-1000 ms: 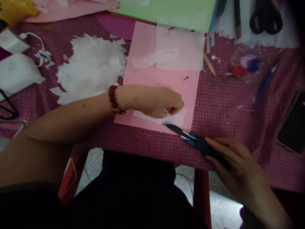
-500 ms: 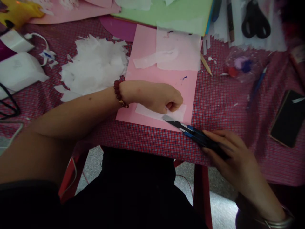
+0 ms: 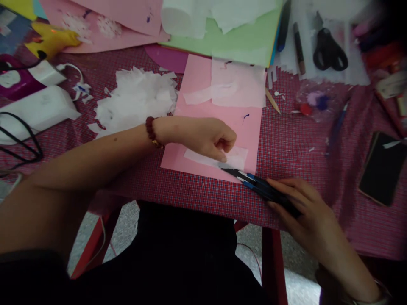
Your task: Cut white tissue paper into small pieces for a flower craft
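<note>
My left hand (image 3: 206, 134), its fingers curled and a beaded bracelet at the wrist, rests over a pink sheet (image 3: 210, 167). Its thumb comes down onto a narrow white paper strip (image 3: 200, 159) near the sheet's front edge. Whether anything is pinched inside the curled fingers I cannot tell. From the lower right, my right hand (image 3: 305, 203) grips a slim black-and-blue tool with a pointed tip (image 3: 262, 186); its exact kind is not clear. The tip touches or hovers just over the strip, beside my left thumb. A larger white paper piece (image 3: 238, 82) lies farther up the pink sheet.
White paper scraps (image 3: 136, 99) are heaped left of the sheet. Black-handled scissors (image 3: 330, 53) lie at the back right, and a dark phone-like slab (image 3: 383, 169) at the right. A yellow glue gun (image 3: 51, 40) and a white power strip (image 3: 34, 112) with cables occupy the left.
The view has shifted, so the table's things appear lower. My left thumb has straightened and come down toward the tool's tip. The right hand still holds the tool at the strip.
</note>
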The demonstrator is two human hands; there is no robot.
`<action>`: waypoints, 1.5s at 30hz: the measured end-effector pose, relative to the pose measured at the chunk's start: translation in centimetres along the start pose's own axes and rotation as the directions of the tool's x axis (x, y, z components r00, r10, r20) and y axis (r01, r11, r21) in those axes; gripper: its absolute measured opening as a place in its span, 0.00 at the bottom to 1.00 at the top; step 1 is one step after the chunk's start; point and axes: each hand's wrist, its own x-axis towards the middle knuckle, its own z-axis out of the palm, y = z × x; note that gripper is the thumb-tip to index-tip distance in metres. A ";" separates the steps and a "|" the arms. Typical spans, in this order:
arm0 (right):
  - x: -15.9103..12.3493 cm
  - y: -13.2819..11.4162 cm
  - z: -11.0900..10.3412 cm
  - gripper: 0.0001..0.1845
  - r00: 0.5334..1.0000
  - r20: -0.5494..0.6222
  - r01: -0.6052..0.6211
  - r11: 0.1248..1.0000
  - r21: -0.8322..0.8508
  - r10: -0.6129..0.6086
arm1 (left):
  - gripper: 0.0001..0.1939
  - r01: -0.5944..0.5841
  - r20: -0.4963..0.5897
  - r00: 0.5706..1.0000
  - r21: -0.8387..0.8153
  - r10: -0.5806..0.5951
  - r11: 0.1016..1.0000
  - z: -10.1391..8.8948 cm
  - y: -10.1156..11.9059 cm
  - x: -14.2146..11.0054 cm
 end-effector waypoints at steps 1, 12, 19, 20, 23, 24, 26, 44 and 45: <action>-0.1 0.1 0.0 0.27 1.000 -0.009 0.003 1.000 0.003 -0.003 | 0.05 0.008 -0.012 1.000 0.041 -0.007 0.999 0.2 0.0 -0.4; 1.0 -0.4 -0.4 0.25 0.998 -0.057 0.011 0.999 -0.039 -0.013 | 0.07 0.068 -0.079 0.995 0.143 -0.057 0.987 0.9 0.1 -1.5; 2.6 -0.1 -0.6 0.23 0.999 0.006 0.047 0.997 -0.055 -0.046 | 0.06 0.065 -0.066 0.996 0.107 -0.058 0.992 0.8 -0.4 -1.4; 2.8 0.0 -0.6 0.22 0.999 0.010 0.048 0.997 -0.058 -0.047 | 0.06 0.065 -0.065 0.996 0.100 -0.059 0.993 0.8 -0.5 -1.5; 3.4 0.2 -0.7 0.21 0.998 0.018 0.062 0.995 -0.077 -0.061 | 0.07 0.067 -0.059 0.996 0.084 -0.062 0.994 0.7 -0.4 -1.6; 3.5 0.3 -0.7 0.20 0.997 0.025 0.068 0.994 -0.085 -0.066 | 0.07 0.067 -0.059 0.996 0.082 -0.062 0.994 0.7 -0.3 -1.6; 3.6 0.4 -0.8 0.20 0.996 0.037 0.081 0.992 -0.095 -0.078 | 0.07 0.065 -0.059 0.996 0.080 -0.061 0.995 0.7 -0.3 -1.7; 3.6 -0.4 0.1 0.18 0.997 -0.060 0.044 0.999 -0.020 -0.045 | 0.09 0.074 -0.013 0.997 0.071 -0.074 0.995 -0.1 -0.1 -1.9; 3.8 -0.5 0.1 0.18 0.997 -0.060 0.047 0.999 -0.017 -0.048 | 0.09 0.076 -0.015 0.997 0.066 -0.075 0.995 0.0 -0.1 -1.9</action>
